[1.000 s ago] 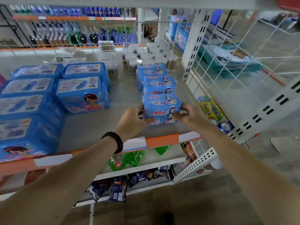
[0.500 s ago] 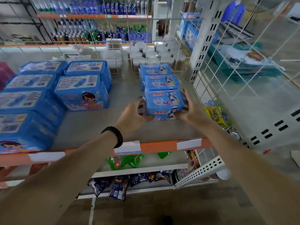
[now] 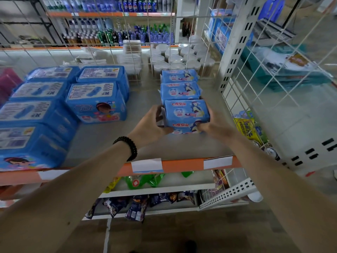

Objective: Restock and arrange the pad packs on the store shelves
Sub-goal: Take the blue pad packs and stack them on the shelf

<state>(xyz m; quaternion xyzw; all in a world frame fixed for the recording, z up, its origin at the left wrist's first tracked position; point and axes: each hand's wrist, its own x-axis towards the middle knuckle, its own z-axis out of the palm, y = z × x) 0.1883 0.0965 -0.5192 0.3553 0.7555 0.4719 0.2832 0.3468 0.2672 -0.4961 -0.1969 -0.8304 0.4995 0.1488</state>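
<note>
A small blue pad pack (image 3: 186,114) with a cartoon girl rests on the grey shelf (image 3: 102,141), at the front of a row. Behind it stand two matching packs (image 3: 179,90). My left hand (image 3: 152,123) grips the pack's left side, and my right hand (image 3: 213,125) grips its lower right corner. Both hands hold the same pack. A black bead bracelet sits on my left wrist. To the left, several larger blue pad packs (image 3: 95,102) fill the shelf in rows.
A white wire grid (image 3: 255,83) walls the shelf's right end beside a perforated upright. The shelf front has an orange edge strip (image 3: 182,165) with white labels. White lidded jars (image 3: 175,57) stand at the back. Snack bags lie on lower shelves.
Both hands have pushed the front pack away from the orange edge, back against the row behind it. The camera view has shifted with the head.
</note>
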